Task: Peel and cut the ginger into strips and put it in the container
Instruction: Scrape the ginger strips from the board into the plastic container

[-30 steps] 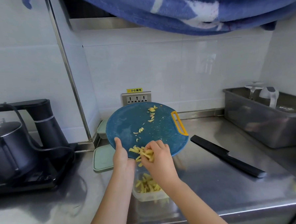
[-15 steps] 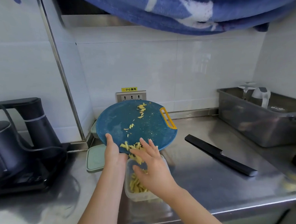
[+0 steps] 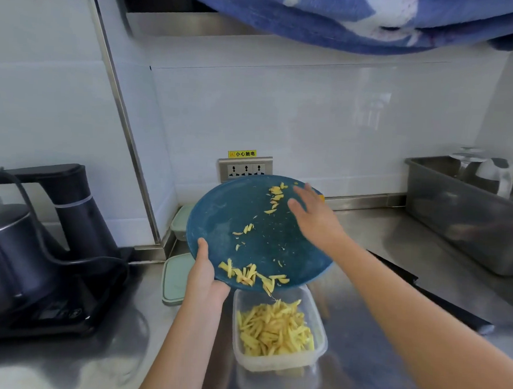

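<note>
Black electric kettle (image 3: 38,257) at left on steel tabletop (image 3: 353,363), pale green lid (image 3: 175,279) beside it, wall socket (image 3: 245,169) behind, metal tub (image 3: 456,222) at right, blue cloth (image 3: 348,14) overhead

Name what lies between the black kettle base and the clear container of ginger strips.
In the head view, a pale green lid lying flat, then the left hand gripping the edge of the blue board.
</note>
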